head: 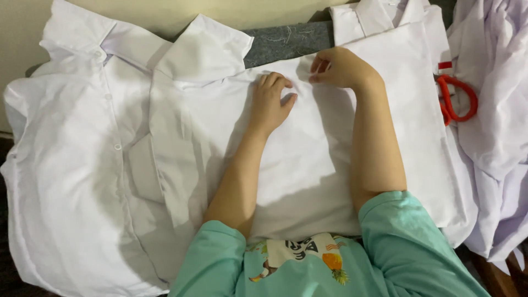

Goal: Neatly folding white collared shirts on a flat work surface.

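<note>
Leftmost, well away from the folded white cloth (308, 165), a white buttoned shirt (82, 165) lies spread open, its collar (181, 52) flopped toward the cloth's upper left corner; the fabric looks thin, smooth and softly creased. On the cloth itself, near its top edge, the left hand (270, 102) rests palm down with fingers loosely curled, pressing the fabric flat and gripping nothing. Just to that hand's right, the right hand (341, 67) sits at the cloth's top edge with fingertips bent together, apparently pinching a small bit of the fabric, though the pinch is partly hidden. To do this well, I judge that the flat hand should anchor the layer while the pinching fingers work in small pulls, so no crease forms between them. Above the cloth a strip of grey felt-like surface (289, 41) shows. Right of the cloth lie red-handled scissors (456, 99), glossy loops, beside more rumpled white garments (495, 110).
</note>
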